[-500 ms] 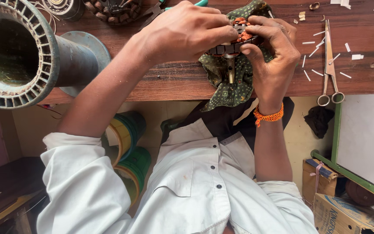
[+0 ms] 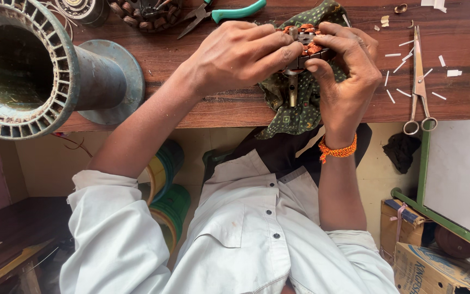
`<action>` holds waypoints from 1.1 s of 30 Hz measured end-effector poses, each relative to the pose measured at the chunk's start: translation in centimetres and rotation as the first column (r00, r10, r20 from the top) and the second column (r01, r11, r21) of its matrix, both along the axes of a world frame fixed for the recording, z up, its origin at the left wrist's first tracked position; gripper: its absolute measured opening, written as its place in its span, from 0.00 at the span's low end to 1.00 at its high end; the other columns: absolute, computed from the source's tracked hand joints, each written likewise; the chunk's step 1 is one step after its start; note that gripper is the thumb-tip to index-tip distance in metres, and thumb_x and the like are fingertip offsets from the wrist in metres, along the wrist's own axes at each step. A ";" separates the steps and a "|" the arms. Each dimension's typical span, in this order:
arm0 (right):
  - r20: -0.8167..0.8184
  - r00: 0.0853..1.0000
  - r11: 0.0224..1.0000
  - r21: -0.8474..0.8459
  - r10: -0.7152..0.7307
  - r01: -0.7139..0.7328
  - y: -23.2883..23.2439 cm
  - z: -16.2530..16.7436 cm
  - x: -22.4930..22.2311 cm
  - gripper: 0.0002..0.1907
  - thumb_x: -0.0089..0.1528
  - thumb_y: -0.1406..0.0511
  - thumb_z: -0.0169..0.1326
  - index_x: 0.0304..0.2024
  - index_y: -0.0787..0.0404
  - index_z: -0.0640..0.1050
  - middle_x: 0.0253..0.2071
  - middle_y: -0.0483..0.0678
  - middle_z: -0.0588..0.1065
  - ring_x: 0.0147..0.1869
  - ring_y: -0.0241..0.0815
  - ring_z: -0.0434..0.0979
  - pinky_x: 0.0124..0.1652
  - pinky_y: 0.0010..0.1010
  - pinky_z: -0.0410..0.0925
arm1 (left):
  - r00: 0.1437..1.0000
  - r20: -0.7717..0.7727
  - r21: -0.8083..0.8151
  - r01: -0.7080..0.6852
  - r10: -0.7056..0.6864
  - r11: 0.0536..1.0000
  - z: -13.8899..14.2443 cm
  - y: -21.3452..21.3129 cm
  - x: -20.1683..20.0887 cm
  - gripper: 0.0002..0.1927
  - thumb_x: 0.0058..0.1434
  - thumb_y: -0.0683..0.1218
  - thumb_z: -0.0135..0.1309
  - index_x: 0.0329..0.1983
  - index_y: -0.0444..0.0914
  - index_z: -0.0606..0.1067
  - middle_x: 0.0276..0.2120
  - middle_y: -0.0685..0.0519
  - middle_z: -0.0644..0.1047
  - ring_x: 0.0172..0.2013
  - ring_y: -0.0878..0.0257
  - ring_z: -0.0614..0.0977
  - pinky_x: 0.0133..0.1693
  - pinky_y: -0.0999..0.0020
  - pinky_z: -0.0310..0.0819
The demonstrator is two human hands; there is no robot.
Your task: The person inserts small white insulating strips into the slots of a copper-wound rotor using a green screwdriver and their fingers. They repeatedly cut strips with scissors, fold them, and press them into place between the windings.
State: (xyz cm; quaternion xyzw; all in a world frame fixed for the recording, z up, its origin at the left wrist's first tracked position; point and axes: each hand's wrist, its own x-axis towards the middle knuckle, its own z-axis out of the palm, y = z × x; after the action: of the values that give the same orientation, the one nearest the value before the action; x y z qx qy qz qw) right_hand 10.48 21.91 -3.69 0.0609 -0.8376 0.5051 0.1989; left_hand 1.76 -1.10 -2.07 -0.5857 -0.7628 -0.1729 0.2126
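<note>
A small motor armature (image 2: 302, 50) with copper-coloured windings and a steel shaft rests over a green patterned cloth (image 2: 295, 106) on the wooden table (image 2: 202, 81). My left hand (image 2: 240, 54) grips it from the left, fingers curled over its top. My right hand (image 2: 346, 62), with an orange thread band at the wrist, holds it from the right, thumb pressed against its side. Most of the armature is hidden by my fingers.
A large grey metal spool (image 2: 33, 71) lies on the table's left. Green-handled pliers (image 2: 218, 13) and a wound stator (image 2: 142, 13) sit at the far edge. Scissors (image 2: 420, 81) and white paper slips lie to the right. Tape rolls (image 2: 167, 185) and cardboard boxes (image 2: 436, 267) are below.
Both hands stay on the armature, with only slight shifts of the fingers. The view has drifted a little.
</note>
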 end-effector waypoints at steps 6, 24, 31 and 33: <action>0.065 0.995 0.959 -0.279 0.072 -0.051 0.4 -0.7 -0.4 0.29 0.63 0.47 0.65 0.53 0.63 0.82 0.59 0.48 0.76 0.57 0.35 0.82 0.55 0.26 0.81 | 0.957 0.290 0.085 -0.044 0.018 0.995 -0.2 1.1 -1.3 0.10 0.71 0.47 0.63 0.53 0.42 0.80 0.39 0.55 0.78 0.40 0.59 0.82 0.40 0.62 0.76; 0.066 0.988 0.930 -0.353 0.137 -0.106 1.2 -1.1 -0.6 0.30 0.64 0.48 0.66 0.54 0.66 0.82 0.61 0.48 0.76 0.58 0.35 0.82 0.57 0.26 0.81 | 0.826 0.547 -0.005 0.167 -0.137 0.986 1.1 1.8 -4.4 0.12 0.72 0.47 0.61 0.57 0.41 0.81 0.45 0.50 0.82 0.40 0.54 0.84 0.41 0.62 0.78; 0.072 0.990 0.941 -0.324 0.123 -0.093 2.4 -1.0 -0.7 0.30 0.64 0.46 0.65 0.54 0.65 0.82 0.59 0.49 0.76 0.58 0.36 0.81 0.54 0.27 0.81 | 0.922 0.348 -0.074 0.211 -0.173 0.975 1.1 2.5 -5.2 0.18 0.68 0.42 0.61 0.61 0.43 0.81 0.45 0.54 0.82 0.40 0.57 0.85 0.39 0.63 0.77; 0.076 0.990 0.943 -0.319 0.121 -0.091 2.6 -0.9 -0.7 0.31 0.64 0.45 0.64 0.53 0.65 0.82 0.60 0.49 0.77 0.58 0.37 0.82 0.55 0.27 0.81 | 0.938 0.270 -0.070 0.244 -0.217 0.967 0.9 2.8 -5.5 0.19 0.65 0.42 0.60 0.60 0.43 0.79 0.46 0.54 0.82 0.43 0.58 0.85 0.41 0.64 0.78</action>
State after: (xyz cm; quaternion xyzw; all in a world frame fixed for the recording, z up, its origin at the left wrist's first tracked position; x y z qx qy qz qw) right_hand 9.77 24.52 -4.60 0.0495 -0.7504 0.6443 0.1386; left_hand -3.76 1.68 -1.16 -0.6533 -0.7182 -0.2325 0.0584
